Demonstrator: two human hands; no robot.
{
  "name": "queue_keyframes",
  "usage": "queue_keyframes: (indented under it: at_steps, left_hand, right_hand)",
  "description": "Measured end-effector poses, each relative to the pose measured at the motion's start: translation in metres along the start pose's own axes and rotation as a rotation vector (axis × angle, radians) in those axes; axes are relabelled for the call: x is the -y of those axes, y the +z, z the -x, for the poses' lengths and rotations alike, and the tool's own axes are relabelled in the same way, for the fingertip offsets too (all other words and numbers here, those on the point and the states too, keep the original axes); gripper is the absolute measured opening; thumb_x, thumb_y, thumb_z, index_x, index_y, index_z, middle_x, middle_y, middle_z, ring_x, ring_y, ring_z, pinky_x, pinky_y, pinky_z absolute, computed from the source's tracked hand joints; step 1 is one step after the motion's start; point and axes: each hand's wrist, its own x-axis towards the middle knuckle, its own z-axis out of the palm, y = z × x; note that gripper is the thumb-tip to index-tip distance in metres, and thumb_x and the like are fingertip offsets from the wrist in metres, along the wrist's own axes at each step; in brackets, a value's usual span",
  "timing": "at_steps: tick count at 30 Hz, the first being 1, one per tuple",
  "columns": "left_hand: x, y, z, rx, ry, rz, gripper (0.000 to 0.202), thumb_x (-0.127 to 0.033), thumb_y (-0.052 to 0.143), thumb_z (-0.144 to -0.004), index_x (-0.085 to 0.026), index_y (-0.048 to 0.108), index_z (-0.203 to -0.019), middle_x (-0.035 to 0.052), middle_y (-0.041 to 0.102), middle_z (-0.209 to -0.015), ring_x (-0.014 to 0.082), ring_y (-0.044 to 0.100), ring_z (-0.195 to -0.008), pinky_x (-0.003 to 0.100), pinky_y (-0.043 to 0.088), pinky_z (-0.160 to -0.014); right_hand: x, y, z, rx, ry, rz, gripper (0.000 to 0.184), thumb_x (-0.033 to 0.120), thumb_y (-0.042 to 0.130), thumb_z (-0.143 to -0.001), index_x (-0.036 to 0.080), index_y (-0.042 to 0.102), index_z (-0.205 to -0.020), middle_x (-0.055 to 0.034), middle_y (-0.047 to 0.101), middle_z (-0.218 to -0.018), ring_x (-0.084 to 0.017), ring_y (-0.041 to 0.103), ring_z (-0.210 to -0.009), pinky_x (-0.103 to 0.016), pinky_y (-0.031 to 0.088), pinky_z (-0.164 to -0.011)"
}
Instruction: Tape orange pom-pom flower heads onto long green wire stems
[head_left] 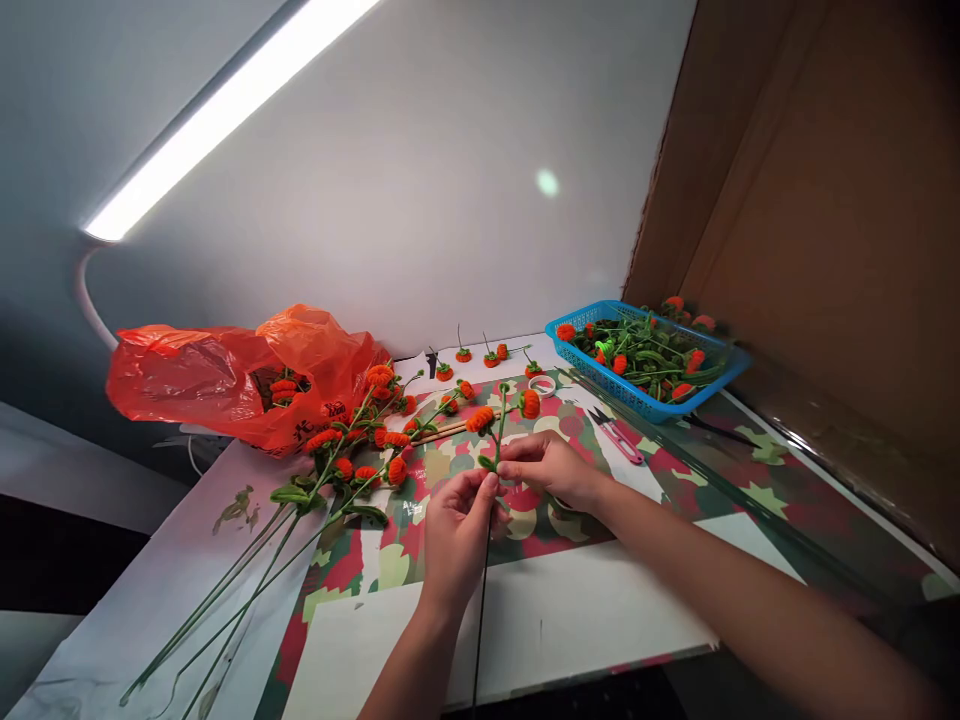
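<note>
Two bare hands are working together above the middle of the surface [442, 478], and between them a flower stem [502, 428] is standing almost upright. Its orange heads are spreading at the left and the right, and one small leaf [487, 463] is lying against it, low down. The left hand [461, 520] is closing its fingers on the lower part, from which a thin dark wire [481, 610] is running toward the near side. The right hand [553, 470] is pinching narrowly, just above, beside the leaf.

For good work, I judge, the left fingers should be gripping firmly but lightly, so that the stem is not turning by itself, while the right fingers are pressing close to the leaf base and not crushing the soft fibres. The upper heads should be facing outward, not rubbing the hand. Pink snips [621, 438] are lying at the right and a white tape roll [541, 385] is resting farther away, both near enough for reaching.
</note>
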Motion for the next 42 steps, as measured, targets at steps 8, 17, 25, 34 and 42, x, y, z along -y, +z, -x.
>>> queue_keyframes:
  at_steps: [8, 17, 25, 34, 42]
  left_hand:
    - [-0.006, 0.008, 0.012, -0.133, 0.196, -0.285, 0.018, -0.035, 0.063, -0.074, -0.018, 0.065, -0.076, 0.0017, 0.064, -0.063, 0.0129, 0.058, -0.048, 0.022, 0.044, -0.046]
    - [-0.006, -0.001, 0.000, -0.030, -0.015, -0.035, 0.021, -0.036, 0.069, -0.067, -0.016, 0.066, -0.072, 0.0009, 0.062, -0.060, 0.0102, 0.054, -0.048, 0.019, 0.042, -0.044]
    - [-0.004, -0.006, -0.014, -0.006, -0.339, 0.313, 0.028, -0.034, 0.074, -0.059, -0.014, 0.063, -0.076, -0.0009, 0.059, -0.064, 0.0071, 0.052, -0.048, 0.015, 0.038, -0.036]
    - [0.003, -0.019, -0.051, -0.097, -0.210, 0.034, 0.029, -0.036, 0.073, -0.058, -0.014, 0.060, -0.073, -0.0034, 0.054, -0.057, 0.0049, 0.044, -0.040, 0.014, 0.031, -0.036]
    - [-0.021, 0.034, -0.128, 0.299, 0.464, -0.475, 0.009, -0.023, 0.071, -0.060, -0.018, 0.066, -0.066, 0.0006, 0.064, -0.067, 0.0151, 0.055, -0.064, 0.023, 0.042, -0.058]
  right_hand:
    - [-0.001, -0.003, -0.002, 0.005, 0.001, -0.032, 0.024, 0.034, 0.076, -0.058, 0.012, 0.066, -0.063, 0.0013, 0.057, -0.061, -0.010, 0.051, -0.058, -0.023, 0.040, -0.056]
    - [-0.002, 0.000, -0.002, 0.011, -0.055, -0.047, 0.023, 0.034, 0.075, -0.060, 0.013, 0.066, -0.064, 0.0014, 0.056, -0.063, -0.010, 0.053, -0.059, -0.024, 0.042, -0.057]
    - [0.003, 0.000, -0.001, -0.015, -0.060, 0.062, 0.027, 0.036, 0.075, -0.058, 0.012, 0.066, -0.065, 0.0003, 0.058, -0.065, -0.009, 0.051, -0.058, -0.023, 0.041, -0.055]
    - [0.013, -0.002, -0.002, 0.027, 0.067, -0.065, 0.035, 0.040, 0.079, -0.050, 0.012, 0.064, -0.066, 0.0038, 0.056, -0.056, -0.007, 0.048, -0.054, -0.023, 0.038, -0.056]
    - [0.018, -0.011, -0.001, 0.191, 0.017, -0.130, 0.033, 0.038, 0.079, -0.052, 0.014, 0.067, -0.069, 0.0023, 0.059, -0.063, -0.008, 0.052, -0.058, -0.023, 0.042, -0.062]
